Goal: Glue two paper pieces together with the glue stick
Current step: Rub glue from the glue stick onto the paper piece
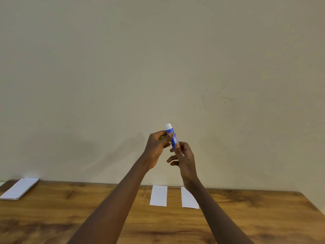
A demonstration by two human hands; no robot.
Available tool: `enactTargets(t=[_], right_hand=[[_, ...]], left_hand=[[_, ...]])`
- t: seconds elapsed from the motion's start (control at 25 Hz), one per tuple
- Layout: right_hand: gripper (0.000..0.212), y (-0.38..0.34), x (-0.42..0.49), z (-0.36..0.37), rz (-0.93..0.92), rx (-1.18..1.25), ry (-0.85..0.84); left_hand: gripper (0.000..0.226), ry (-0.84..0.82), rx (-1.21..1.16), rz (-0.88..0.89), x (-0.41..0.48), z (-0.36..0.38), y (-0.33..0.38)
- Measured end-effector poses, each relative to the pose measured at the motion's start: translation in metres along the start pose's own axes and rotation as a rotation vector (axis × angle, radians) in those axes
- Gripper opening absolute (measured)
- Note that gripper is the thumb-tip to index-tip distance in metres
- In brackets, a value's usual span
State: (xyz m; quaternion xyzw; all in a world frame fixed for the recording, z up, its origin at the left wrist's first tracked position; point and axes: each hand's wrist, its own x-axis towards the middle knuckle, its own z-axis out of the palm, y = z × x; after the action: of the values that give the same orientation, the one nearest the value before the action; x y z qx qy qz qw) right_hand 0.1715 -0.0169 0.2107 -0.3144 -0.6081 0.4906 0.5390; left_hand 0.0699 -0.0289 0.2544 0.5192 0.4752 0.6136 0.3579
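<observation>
I hold the glue stick (171, 136) upright in the air, well above the table (70, 217). My left hand (156, 148) pinches its barrel between thumb and fingers; my right hand (183, 157) grips its lower end with thumb and forefinger, the other fingers loose. The top shows white, cap or glue I cannot tell. I judge I am readying the stick, likely twisting its base. Below the stick two strips lie flat and apart: the left strip (158, 195) and the right strip (188, 199). A paper stack (19, 188) sits far left of the stick. Next I must lower the tip onto one strip and rub lightly.
</observation>
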Motion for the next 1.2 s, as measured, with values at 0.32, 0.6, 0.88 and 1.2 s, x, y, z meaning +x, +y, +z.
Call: enactTargets(t=[0.32, 0.6, 0.88, 1.2], right_hand=[[0.019, -0.002, -0.001, 0.004, -0.023, -0.026, -0.013], [0.023, -0.001, 0.004, -0.003, -0.130, -0.221, 0.115], [0.014, 0.000, -0.004, -0.002, -0.087, -0.214, 0.043], [0.031, -0.003, -0.007, -0.007, 0.068, 0.015, -0.076]], left_hand=[[0.027, 0.003, 0.011, 0.028, 0.002, -0.003, 0.001], [0.012, 0.001, -0.011, 0.039, 0.000, -0.005, -0.003], [0.015, -0.040, -0.011, 0.025, -0.001, 0.002, -0.004], [0.019, -0.094, -0.045, 0.005, -0.002, 0.004, -0.007]])
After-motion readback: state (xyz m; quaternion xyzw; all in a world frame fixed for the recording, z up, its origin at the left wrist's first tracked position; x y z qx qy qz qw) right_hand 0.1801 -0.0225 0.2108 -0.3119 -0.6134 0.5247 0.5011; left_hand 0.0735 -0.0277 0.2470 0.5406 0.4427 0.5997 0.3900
